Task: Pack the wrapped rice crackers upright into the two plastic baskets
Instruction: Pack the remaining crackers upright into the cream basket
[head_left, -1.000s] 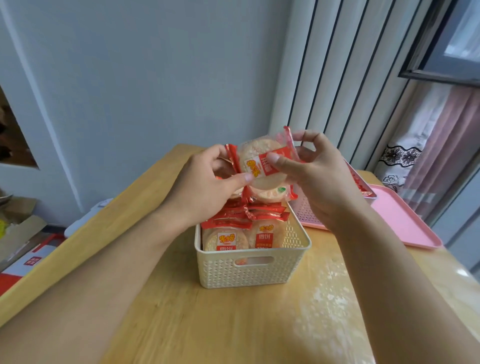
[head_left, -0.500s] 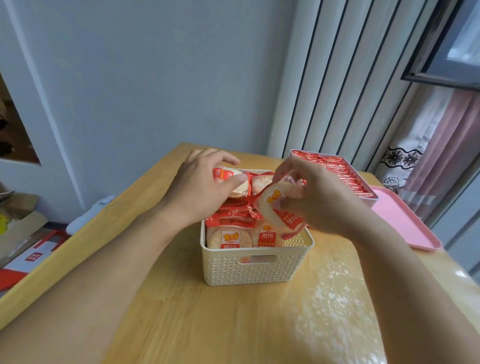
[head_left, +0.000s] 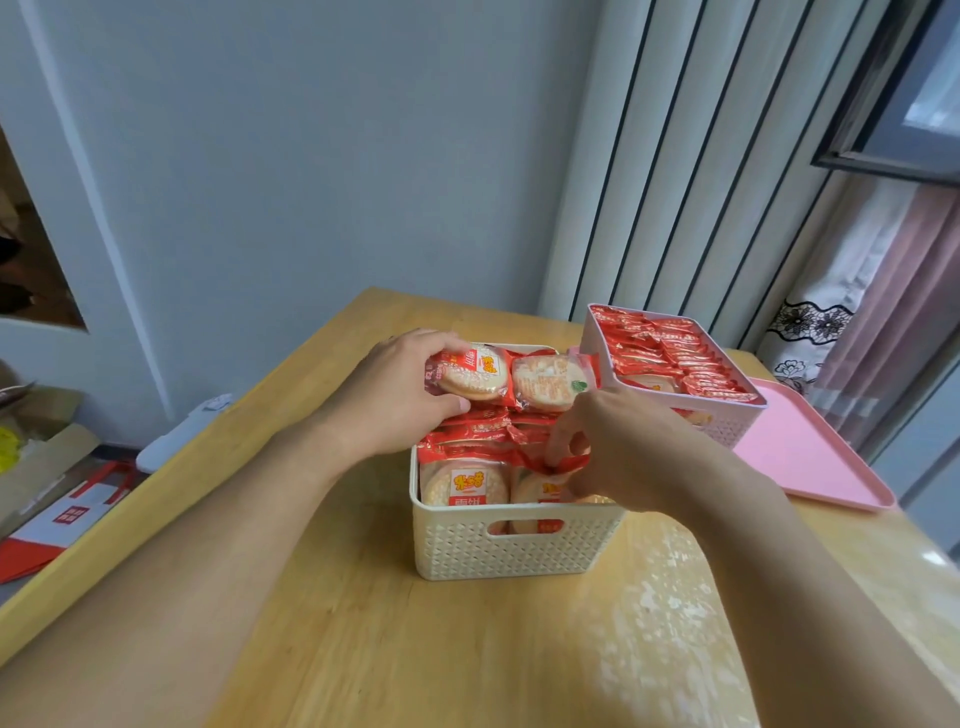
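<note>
Right hand (head_left: 618, 447) pinches a red-wrapped round rice cracker (head_left: 545, 486) upright, directly below its fingertips, over the cream woven-plastic basket's (head_left: 514, 551) front row.

cream woven basket (head_left: 514, 551) | red-wrapped crackers (head_left: 470, 431) | pink tray (head_left: 810, 457)

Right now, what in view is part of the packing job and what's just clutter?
Job:
- cream basket, being filled
- pink basket, packed with crackers
- packet gripped by left hand: flat cracker
- packet pinched by right hand: front-row cracker

Lying about:
- pink tray
- cardboard box and red-and-white bag on the floor
- white object beyond the table edge
</note>
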